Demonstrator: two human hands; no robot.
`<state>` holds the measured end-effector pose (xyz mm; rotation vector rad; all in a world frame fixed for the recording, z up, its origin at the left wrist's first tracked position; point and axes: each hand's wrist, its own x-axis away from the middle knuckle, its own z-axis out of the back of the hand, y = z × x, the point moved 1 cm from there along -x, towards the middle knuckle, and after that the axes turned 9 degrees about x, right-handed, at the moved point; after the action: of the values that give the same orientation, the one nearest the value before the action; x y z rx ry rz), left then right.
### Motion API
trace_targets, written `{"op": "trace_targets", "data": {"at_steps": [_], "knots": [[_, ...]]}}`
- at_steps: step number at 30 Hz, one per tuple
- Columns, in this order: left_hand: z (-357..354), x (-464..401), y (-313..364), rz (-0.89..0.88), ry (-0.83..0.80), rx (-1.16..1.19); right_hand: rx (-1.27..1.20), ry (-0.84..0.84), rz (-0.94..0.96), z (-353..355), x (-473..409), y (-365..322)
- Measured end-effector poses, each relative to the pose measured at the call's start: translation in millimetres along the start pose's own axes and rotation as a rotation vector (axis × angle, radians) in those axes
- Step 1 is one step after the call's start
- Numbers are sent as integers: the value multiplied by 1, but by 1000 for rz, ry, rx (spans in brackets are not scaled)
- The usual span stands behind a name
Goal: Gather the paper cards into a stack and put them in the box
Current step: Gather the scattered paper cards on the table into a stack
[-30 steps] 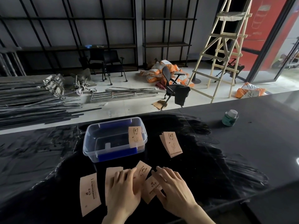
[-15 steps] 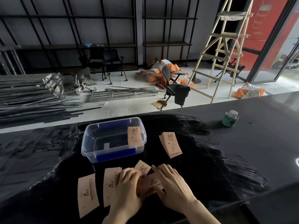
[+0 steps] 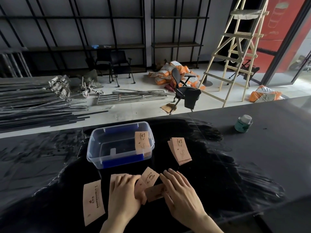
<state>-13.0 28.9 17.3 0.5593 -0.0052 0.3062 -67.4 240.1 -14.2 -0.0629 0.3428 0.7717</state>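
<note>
Tan printed paper cards lie on the black table (image 3: 252, 157). My left hand (image 3: 123, 196) and my right hand (image 3: 182, 190) meet over a small overlapping cluster of cards (image 3: 150, 177) near the front edge and hold them together from both sides. One card (image 3: 154, 192) is tilted up between the hands. A single card (image 3: 92, 201) lies loose to the left of my left hand. A neat card stack (image 3: 180, 151) rests to the right of the clear plastic box (image 3: 91, 147). One card (image 3: 142, 142) leans inside the box at its right end.
A small green tin with a pale lid (image 3: 243, 123) stands on the table at the far right. Beyond the far table edge are metal rods, an office chair (image 3: 185, 91) and a wooden ladder (image 3: 235, 52) on the floor.
Both hands have slid toward each other, pushing the spread cards into a tighter overlapping cluster. One card between them has lifted off the table. The loose left card, the stack and the box stay put.
</note>
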Motion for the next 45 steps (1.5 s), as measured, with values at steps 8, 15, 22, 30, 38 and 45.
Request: {"op": "trace_targets", "data": {"at_steps": [8, 15, 22, 30, 38, 45], "knots": [[1, -13, 2, -1, 37, 343, -2, 19, 4, -4, 0, -1], [0, -8, 36, -118, -105, 727, -34, -29, -58, -5, -6, -7], [-6, 3, 1, 57, 463, 291, 69, -45, -18, -12, -12, -12], [20, 10, -18, 285, 336, -61, 53, -32, 31, -12, -22, -22], [33, 2, 1, -58, 201, 254, 50, -23, 29, -10, -25, -23], [3, -8, 16, -119, 26, 379, -58, 10, -66, -14, -21, -18]]}}
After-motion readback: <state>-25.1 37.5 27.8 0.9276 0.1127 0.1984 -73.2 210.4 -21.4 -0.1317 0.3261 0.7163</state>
